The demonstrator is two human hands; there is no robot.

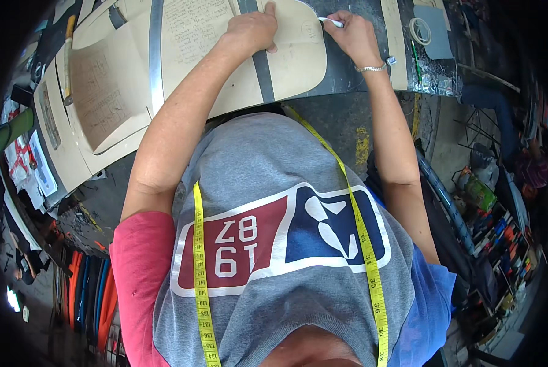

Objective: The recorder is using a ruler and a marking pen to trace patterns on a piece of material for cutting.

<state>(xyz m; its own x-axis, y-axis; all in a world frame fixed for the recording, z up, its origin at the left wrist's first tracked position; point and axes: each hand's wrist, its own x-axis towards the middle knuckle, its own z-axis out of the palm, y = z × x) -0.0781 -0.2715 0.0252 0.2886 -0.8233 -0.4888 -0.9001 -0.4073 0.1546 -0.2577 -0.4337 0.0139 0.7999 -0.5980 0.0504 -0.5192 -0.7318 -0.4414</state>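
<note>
My left hand [251, 30] presses on a tan cardboard pattern [301, 67], index finger and thumb stretched apart, holding nothing. The pattern has a rounded right end and handwriting on its left part. It lies over dark sheet material [345, 76] on the table. Just beyond the rounded edge, my right hand [355, 40] is closed around a white pen [333, 22], whose tip touches or nearly touches that edge. A dark strip [263, 76] crosses the pattern below my left hand. To its left lies a long metal ruler [156, 61].
More tan patterns [106, 92] cover the table's left, with a worn stick [68, 61] on them. At right are a tape roll [420, 32], a green pen [416, 61] and a grey-blue piece [436, 43]. A yellow tape measure [202, 275] hangs from my neck. Coloured rolls [90, 293] stand lower left.
</note>
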